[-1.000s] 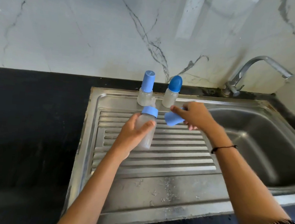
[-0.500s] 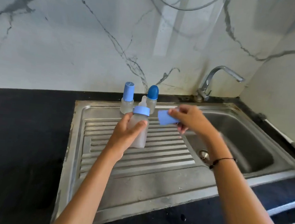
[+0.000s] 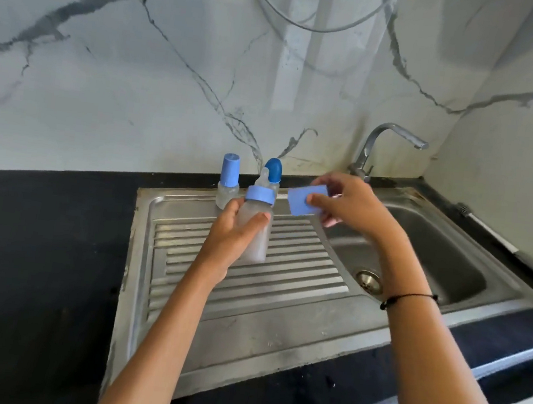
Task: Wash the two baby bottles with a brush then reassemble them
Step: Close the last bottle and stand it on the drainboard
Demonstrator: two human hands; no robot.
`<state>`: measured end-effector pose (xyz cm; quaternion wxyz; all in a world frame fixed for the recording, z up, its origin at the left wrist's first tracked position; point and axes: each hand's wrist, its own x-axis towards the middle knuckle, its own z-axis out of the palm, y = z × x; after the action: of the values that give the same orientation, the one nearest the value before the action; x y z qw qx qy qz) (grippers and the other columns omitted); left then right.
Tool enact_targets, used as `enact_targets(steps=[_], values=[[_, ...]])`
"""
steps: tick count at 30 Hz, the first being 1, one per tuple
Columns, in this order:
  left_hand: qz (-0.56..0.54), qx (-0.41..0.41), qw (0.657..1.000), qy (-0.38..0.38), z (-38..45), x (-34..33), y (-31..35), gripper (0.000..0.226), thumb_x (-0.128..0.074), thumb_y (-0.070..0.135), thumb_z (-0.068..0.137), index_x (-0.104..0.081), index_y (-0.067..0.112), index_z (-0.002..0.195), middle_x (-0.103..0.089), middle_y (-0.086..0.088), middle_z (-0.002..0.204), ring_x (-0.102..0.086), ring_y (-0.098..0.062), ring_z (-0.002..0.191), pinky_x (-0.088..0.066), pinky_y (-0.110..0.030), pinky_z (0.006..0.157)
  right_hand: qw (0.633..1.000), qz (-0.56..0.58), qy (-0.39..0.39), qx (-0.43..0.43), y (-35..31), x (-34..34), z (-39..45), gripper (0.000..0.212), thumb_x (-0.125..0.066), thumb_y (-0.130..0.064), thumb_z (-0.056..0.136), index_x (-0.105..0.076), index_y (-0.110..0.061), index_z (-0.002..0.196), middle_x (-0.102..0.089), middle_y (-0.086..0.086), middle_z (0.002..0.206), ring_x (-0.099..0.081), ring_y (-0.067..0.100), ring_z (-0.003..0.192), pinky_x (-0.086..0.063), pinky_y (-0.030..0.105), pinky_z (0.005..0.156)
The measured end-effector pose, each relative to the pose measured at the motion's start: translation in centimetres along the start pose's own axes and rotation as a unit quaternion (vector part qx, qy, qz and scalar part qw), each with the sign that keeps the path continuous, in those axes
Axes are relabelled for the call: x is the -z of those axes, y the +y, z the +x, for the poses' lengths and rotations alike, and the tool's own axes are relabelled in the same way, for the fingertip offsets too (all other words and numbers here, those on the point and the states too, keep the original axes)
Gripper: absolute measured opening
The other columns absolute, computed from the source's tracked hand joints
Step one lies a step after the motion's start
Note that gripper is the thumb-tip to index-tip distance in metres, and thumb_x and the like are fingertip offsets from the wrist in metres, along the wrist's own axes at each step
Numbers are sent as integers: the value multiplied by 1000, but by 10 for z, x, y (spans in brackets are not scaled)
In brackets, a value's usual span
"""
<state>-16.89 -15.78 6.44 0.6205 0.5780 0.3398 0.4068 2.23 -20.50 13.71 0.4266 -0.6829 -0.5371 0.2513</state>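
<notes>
My left hand (image 3: 233, 231) grips a frosted baby bottle (image 3: 257, 230) upright over the ribbed draining board (image 3: 287, 270). The bottle has a blue collar and a bare clear teat on top. My right hand (image 3: 352, 206) holds the bottle's blue cap (image 3: 305, 199) just to the right of the teat, apart from it. Behind them two small bottles stand at the back of the board: one with a light blue cylindrical cap (image 3: 228, 182), one with a dark blue rounded cap (image 3: 273, 172), partly hidden by the held bottle.
The steel sink basin (image 3: 451, 256) with its drain (image 3: 368, 279) lies to the right, under a chrome tap (image 3: 384, 145). Black countertop (image 3: 36, 258) surrounds the sink. A marble wall rises behind, and a second wall closes the right side.
My right hand has drawn the blue cap off and away to the right of the bottle, leaving the teat bare. The view has tilted up and back.
</notes>
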Motion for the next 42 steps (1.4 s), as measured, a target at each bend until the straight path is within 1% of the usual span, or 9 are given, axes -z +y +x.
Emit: enact_targets(steps=[3,5,8,14,18,20,25,30,42], values=[[2,-9,1000,9,1,0,1,29,-61,27,90,-50,25,117,-61,1,102,-60,-11,88,-47,-24,68,981,190,-34,-16,6,-6,-9,28,-60,-16,85,-56,-6,111,-63,16,92,-60,19,60,-55,26,58],[6,-6,1000,3,-1,-1,1,34,-61,29,90,-49,25,122,-60,1,105,-60,-9,89,-46,-22,66,981,117,-69,-139,32,-17,-7,30,-60,-19,86,-56,-6,113,-64,19,103,-62,19,74,-55,29,70],[11,-15,1000,-1,-1,0,1,34,-60,28,90,-49,26,122,-60,1,105,-60,-10,90,-46,-22,67,983,-42,-93,-150,39,-24,-7,31,-65,-17,87,-56,-13,116,-65,14,98,-65,17,75,-55,27,71],[0,-9,1000,10,0,-5,-5,33,-62,22,90,-51,19,121,-62,4,95,-60,-3,79,-47,-16,63,951,308,-33,-22,-1,-4,3,17,-57,-7,88,-58,-8,104,-62,12,83,-60,19,54,-56,27,53],[10,-5,1000,22,-2,-5,-10,26,-63,25,89,-53,21,113,-62,3,94,-59,-8,81,-46,-20,65,997,-34,63,-22,29,-33,-2,11,-52,-2,91,-61,-7,89,-63,6,77,-61,16,64,-57,30,67],[42,-10,999,0,2,-3,-10,30,-64,26,89,-52,24,116,-62,2,99,-60,-10,85,-48,-24,70,993,-7,113,-12,32,-36,2,13,-50,-2,91,-61,-8,96,-61,6,77,-59,13,63,-55,25,64],[121,39,991,28,-4,-6,-48,40,-68,40,80,-51,28,115,-61,-2,102,-60,-16,86,-51,-32,70,990,-91,-5,-109,64,-71,6,33,-44,-18,97,-52,-16,129,-56,6,114,-53,16,97,-45,32,85],[97,100,987,76,-13,23,-86,54,-72,39,74,-56,17,121,-65,-2,97,-62,-18,82,-52,-32,70,992,-74,5,-101,76,-122,13,34,-47,-18,96,-52,-13,129,-59,7,116,-55,23,108,-41,31,90],[41,55,968,242,-1,97,-72,50,-67,38,82,-48,27,127,-62,1,109,-62,-13,97,-54,-31,82,995,43,-90,-16,4,-212,93,22,-44,-3,92,-62,-11,82,-58,1,68,-50,12,57,-43,19,50]])
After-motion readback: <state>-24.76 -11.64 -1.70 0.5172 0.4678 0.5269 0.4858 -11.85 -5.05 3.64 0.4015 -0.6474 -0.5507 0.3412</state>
